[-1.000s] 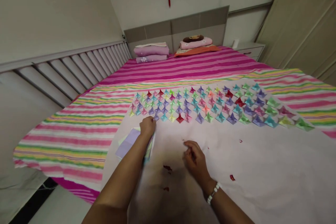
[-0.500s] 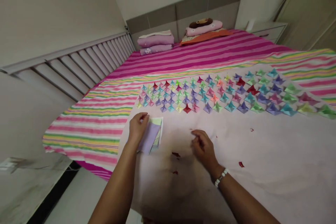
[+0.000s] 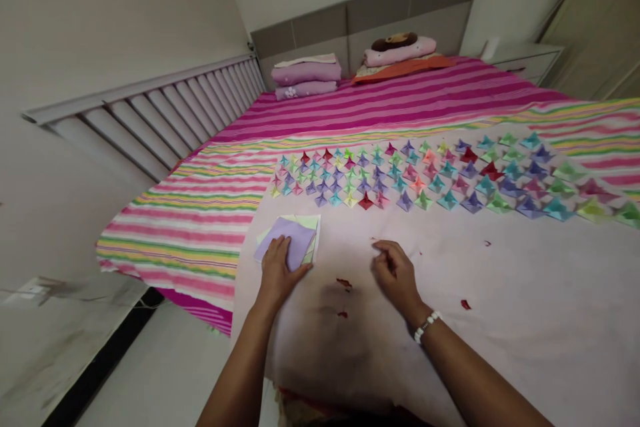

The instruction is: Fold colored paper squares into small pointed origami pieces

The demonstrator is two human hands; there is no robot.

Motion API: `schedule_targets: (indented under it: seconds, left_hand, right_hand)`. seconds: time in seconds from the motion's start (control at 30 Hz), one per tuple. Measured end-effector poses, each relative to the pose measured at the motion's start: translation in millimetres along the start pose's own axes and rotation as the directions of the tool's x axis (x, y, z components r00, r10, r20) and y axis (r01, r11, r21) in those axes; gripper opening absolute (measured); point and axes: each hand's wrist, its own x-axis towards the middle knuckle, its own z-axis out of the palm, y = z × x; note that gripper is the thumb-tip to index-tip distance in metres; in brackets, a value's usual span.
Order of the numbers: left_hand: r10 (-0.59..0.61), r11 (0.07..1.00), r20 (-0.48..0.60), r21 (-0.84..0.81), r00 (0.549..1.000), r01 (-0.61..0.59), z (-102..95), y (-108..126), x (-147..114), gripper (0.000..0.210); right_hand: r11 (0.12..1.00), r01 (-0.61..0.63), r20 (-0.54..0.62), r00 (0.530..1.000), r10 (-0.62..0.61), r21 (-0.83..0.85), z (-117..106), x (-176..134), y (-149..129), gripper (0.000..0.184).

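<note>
My left hand (image 3: pixel 280 273) lies on a small stack of coloured paper sheets, its fingers flat on the purple sheet (image 3: pixel 294 235) on top and its thumb spread toward the right edge. Pale green sheets (image 3: pixel 311 221) show from beneath the purple one. My right hand (image 3: pixel 395 270) hovers over or rests on the pale sheet with its fingers curled together; whether anything is in them is hidden. A white bead bracelet (image 3: pixel 427 327) circles that wrist. Torn dark red scraps (image 3: pixel 344 283) lie between the hands, with another red scrap (image 3: pixel 465 305) to the right.
Several rows of folded paper shapes (image 3: pixel 367 200) in many colours stand across the far part of the pale cover (image 3: pixel 525 293). Beyond them are a striped bedspread (image 3: pixel 175 213), folded bedding (image 3: pixel 306 71) and a headboard (image 3: pixel 320 40). A white rail (image 3: pixel 170 97) runs along the left.
My left hand has come down from the stack's upper edge onto the purple sheet, which now lies turned and more in view. My right hand keeps its curled shape. The view has shifted slightly.
</note>
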Motion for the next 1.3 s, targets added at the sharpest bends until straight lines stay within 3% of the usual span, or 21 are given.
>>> schedule_targets:
  seconds: [0.13,0.23,0.53,0.73,0.83,0.97,1.1,1.3]
  left_hand:
    - [-0.086,0.993,0.14,0.092,0.986,0.074,-6.1,6.1,1.3,0.089]
    - [-0.094,0.99,0.244,0.125,0.965,0.065,-11.6,8.3,0.3,0.096]
    - [-0.016,0.998,0.353,0.056,0.936,-0.004,-27.8,-1.5,3.7,0.087]
    - [0.069,0.998,0.329,-0.036,0.942,-0.06,-37.5,-5.9,10.3,0.065]
    - [0.049,0.998,0.275,0.011,0.96,-0.055,-38.7,-3.5,12.2,0.05]
    - [0.016,0.996,0.198,0.084,0.98,-0.033,-37.0,5.0,14.2,0.047]
    - [-0.02,0.986,0.149,0.166,0.989,-0.005,-30.3,20.4,17.3,0.044]
    - [-0.112,0.955,0.166,0.29,0.98,0.06,-8.5,47.0,16.1,0.043]
  right_hand:
    - [1.0,0.009,0.003,1.0,-0.009,-0.003,0.4,0.1,0.4,0.021]
    - [1.0,0.014,0.001,1.0,-0.014,-0.01,0.7,0.1,1.7,0.021]
    - [1.0,0.013,0.009,1.0,-0.013,-0.025,0.5,0.2,1.1,0.021]
    - [1.0,0.008,0.012,1.0,-0.007,-0.023,0.9,-0.1,2.2,0.021]
    - [1.0,0.004,0.017,1.0,-0.003,-0.027,0.7,-0.6,2.8,0.02]
    - [1.0,-0.003,0.025,1.0,0.003,-0.026,0.5,-0.7,2.8,0.019]
    - [1.0,-0.003,0.031,1.0,0.003,-0.026,0.5,-0.3,2.2,0.017]
    - [1.0,0.011,0.027,1.0,-0.01,-0.022,1.4,-0.4,4.2,0.017]
